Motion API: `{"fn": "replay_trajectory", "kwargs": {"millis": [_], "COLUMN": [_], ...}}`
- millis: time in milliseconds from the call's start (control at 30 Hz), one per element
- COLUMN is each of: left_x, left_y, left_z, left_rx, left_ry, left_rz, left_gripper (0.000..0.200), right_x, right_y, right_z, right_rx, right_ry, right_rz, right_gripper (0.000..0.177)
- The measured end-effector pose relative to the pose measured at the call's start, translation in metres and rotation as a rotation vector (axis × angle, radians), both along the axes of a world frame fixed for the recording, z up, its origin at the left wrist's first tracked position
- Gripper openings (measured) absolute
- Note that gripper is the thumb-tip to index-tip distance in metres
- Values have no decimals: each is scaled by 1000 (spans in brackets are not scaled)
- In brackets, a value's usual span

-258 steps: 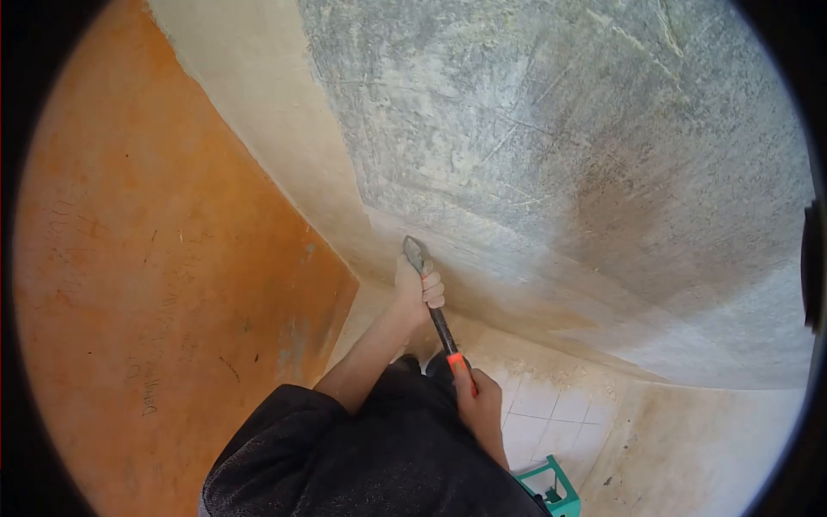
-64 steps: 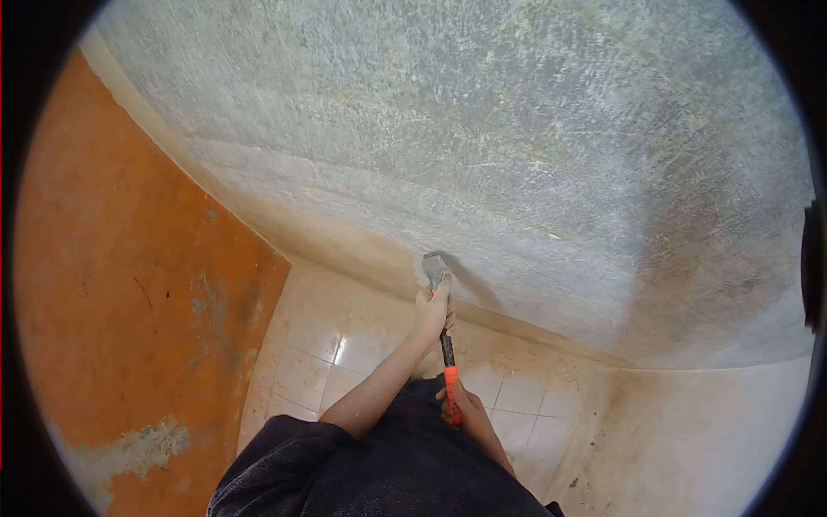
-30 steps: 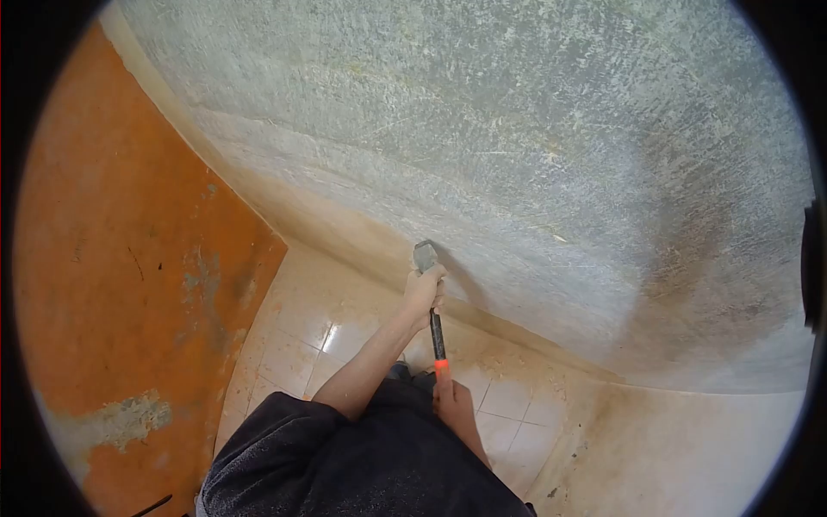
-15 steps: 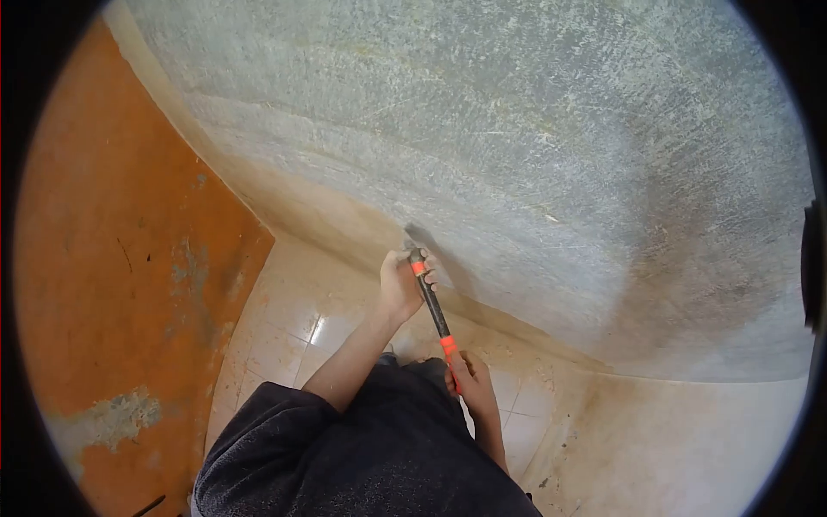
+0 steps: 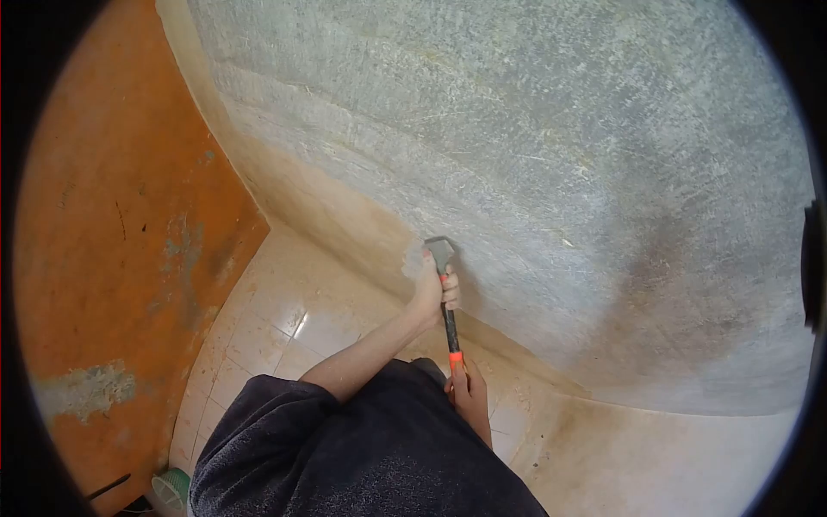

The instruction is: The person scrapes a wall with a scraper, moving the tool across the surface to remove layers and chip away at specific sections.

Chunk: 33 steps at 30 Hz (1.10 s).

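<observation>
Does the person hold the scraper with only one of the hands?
No, the left hand grips the scraper near its blade, and the right hand holds the other end.

The scraper (image 5: pixel 441 253) is by the front wall (image 5: pixel 482 129). The side wall (image 5: pixel 121 258) is along the left edge of the floor (image 5: pixel 258 336).

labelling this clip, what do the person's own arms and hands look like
The left hand and right hand wear no gloves, and no watch shows. The dark top has a short, loose left sleeve; pale specks dot its cloth.
</observation>
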State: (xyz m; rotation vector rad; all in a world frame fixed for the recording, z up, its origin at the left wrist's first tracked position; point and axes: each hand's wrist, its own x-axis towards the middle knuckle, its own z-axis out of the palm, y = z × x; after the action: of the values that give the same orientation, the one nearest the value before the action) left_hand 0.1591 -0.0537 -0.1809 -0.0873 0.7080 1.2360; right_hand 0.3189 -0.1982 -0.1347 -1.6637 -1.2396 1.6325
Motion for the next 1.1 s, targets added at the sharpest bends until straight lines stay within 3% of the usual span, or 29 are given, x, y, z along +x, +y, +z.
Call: {"fn": "replay_trajectory", "kwargs": {"millis": [100,200,300,400,533,600,700,1000,1100], "left_x": [0,-13,1,-6,-16,-3,-6,-24,-25], "left_y": [2,11,5,13,14,12,18,16,19], "left_z": [5,7,12,13,9,20,21,15,7], "left_rx": [-46,-135,-193,-262,-220,-290,-303,-200,-207], "left_ry": [3,160,103,120,164,156,177,140,159], "left_rz": [-34,8,-71,14,-8,-29,14,-44,-9], "left_gripper": [53,49,48,51,52,43,38,39,39], "right_x": [-10,-20,-21,-29,-31,-25,-28,-30,-35], "right_y": [-2,3,-8,2,1,-3,8,6,4], "right_z": [-3,-8,8,11,-1,6,17,2,-7], "right_rx": [118,65,46,90,103,72,78,223,143], "right_ry": [-43,-59,-78,-93,-136,-70,-145,-173,-163], "right_rz": [-7,38,-56,-13,22,-86,-51,-30,-38], "right_gripper": [41,42,43,45,44,42,41,39,39]}}
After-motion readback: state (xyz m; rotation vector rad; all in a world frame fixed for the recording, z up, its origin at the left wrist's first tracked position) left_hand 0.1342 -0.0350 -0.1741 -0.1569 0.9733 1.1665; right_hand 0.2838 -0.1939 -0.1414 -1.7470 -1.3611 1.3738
